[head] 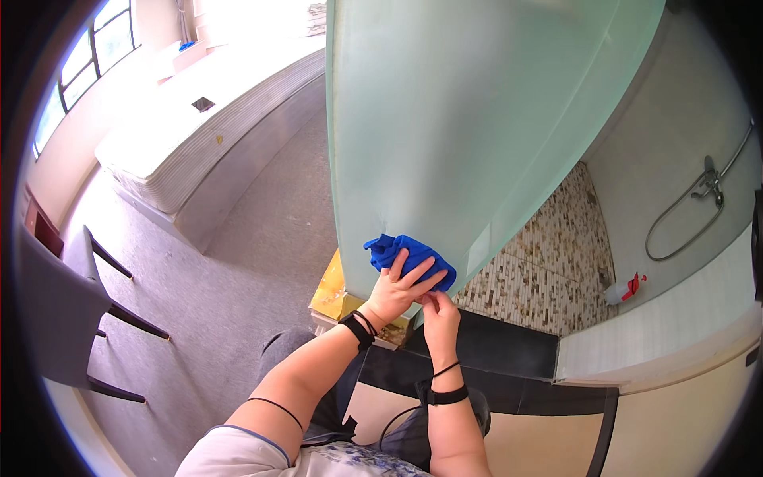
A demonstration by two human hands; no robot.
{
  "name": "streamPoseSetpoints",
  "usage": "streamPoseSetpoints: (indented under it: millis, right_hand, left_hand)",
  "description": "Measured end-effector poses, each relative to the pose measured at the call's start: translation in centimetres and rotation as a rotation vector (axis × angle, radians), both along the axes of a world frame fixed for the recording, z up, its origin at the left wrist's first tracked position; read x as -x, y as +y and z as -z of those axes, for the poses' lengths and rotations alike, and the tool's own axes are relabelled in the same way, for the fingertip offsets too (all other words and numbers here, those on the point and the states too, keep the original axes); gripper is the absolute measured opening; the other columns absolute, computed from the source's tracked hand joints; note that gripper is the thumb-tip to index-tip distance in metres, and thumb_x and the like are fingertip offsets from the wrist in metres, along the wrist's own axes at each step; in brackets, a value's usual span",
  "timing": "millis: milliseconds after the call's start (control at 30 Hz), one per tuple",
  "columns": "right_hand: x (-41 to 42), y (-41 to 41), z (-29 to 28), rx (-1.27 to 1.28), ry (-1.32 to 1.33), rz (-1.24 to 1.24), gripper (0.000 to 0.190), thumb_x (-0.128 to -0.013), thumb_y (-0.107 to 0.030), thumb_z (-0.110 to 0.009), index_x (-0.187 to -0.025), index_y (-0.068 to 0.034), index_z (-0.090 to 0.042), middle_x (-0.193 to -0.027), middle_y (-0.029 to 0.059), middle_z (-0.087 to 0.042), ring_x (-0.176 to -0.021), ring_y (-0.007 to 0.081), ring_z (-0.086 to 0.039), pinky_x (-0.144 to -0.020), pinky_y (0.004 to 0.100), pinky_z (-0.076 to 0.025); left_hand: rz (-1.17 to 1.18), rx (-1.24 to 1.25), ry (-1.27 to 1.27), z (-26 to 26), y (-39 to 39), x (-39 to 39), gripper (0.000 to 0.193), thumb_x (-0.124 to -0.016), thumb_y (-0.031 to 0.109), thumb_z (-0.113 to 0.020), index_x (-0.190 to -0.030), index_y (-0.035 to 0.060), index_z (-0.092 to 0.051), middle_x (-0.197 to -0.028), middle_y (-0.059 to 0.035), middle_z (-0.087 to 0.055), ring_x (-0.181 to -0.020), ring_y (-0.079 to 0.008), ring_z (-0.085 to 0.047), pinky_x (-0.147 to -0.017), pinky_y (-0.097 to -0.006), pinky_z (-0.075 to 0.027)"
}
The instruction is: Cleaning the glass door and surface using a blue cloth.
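Observation:
A tall frosted glass panel (453, 131) stands upright before me. My left hand (399, 289) lies with spread fingers on a bunched blue cloth (417, 262), pressing it against the lower part of the glass. Just right of it and slightly lower is my right hand (440, 313), its thumb and fingertips pinched together near the panel's edge by the cloth. Whether it grips a bit of the cloth or the edge, I cannot tell. A yellow-topped ledge (331, 292) with a worn surface is at the panel's foot.
Left are a bare mattress (179, 161) on a base and an upholstered chair (71, 316) with dark legs. Right, past a black tile threshold (501, 346), are a mosaic floor (548, 268), a spray bottle (623, 291) with a red trigger and a shower mixer (709, 182) with hose.

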State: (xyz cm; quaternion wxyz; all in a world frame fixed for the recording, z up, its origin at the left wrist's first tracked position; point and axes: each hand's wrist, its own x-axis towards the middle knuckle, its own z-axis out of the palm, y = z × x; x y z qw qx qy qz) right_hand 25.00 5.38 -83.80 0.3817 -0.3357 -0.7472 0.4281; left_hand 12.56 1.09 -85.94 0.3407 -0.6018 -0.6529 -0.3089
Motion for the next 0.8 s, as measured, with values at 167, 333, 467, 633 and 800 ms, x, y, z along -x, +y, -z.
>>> streamPoseSetpoints:
  millis: [167,333,467,633,800]
  right_hand:
    - [0.4,-0.2,-2.1,-0.034,-0.073,-0.033,0.012,-0.087,-0.005,-0.056,-0.092,0.005,-0.062,-0.081,0.0144,-0.068,-0.076,0.0224,-0.067,-0.07,0.0308,-0.05]
    - [2.1,-0.9,-6.4,-0.026,0.181,-0.126,0.018,-0.088,0.001,-0.054,-0.104,0.002,-0.06,-0.089,0.0121,-0.066,-0.081,0.021,-0.066,-0.07,0.0301,-0.05]
    - [3.4,-1.4,-9.3,0.013,0.307,-0.198,0.022,-0.088,0.004,-0.053,-0.109,0.002,-0.058,-0.095,0.0115,-0.065,-0.089,0.0182,-0.063,-0.078,0.0281,-0.049]
    - [4.0,-1.8,-7.6,0.001,0.253,-0.152,0.019,-0.088,0.003,-0.053,-0.106,0.002,-0.059,-0.093,0.0111,-0.065,-0.086,0.0201,-0.063,-0.076,0.0293,-0.049]
    - [4.3,-2.2,-3.1,-0.043,0.042,-0.125,0.016,-0.087,0.0,-0.054,-0.102,0.003,-0.06,-0.087,0.0089,-0.066,-0.079,0.0148,-0.061,-0.073,0.0292,-0.049]
  left_hand:
    - [-0.025,0.04,-0.006,-2.0,-0.5,0.2,0.061,-0.068,0.021,-0.068,-0.125,0.0357,-0.056,-0.141,0.0036,-0.037,-0.132,-0.0385,-0.025,-0.095,-0.0435,-0.036]
    - [-0.011,-0.249,-0.082,-7.7,0.4,2.1,0.064,-0.06,0.012,-0.071,-0.12,0.0317,-0.062,-0.141,-0.0112,-0.032,-0.132,-0.0484,-0.023,-0.102,-0.0555,-0.032]
    - [-0.036,-0.419,-0.16,-12.7,0.5,3.2,0.061,-0.063,0.003,-0.068,-0.118,0.0293,-0.064,-0.143,-0.0194,-0.025,-0.133,-0.0527,-0.018,-0.104,-0.0518,-0.031]
    - [-0.14,-0.43,-0.049,-9.5,1.1,3.8,0.056,-0.065,0.008,-0.067,-0.116,0.0315,-0.064,-0.143,-0.0195,-0.026,-0.133,-0.0537,-0.018,-0.103,-0.0522,-0.032]
    - [-0.205,-0.253,-0.226,-1.3,-0.5,3.4,0.057,-0.063,0.015,-0.072,-0.117,0.0314,-0.063,-0.145,-0.0202,-0.023,-0.134,-0.0541,-0.014,-0.098,-0.0619,-0.031]
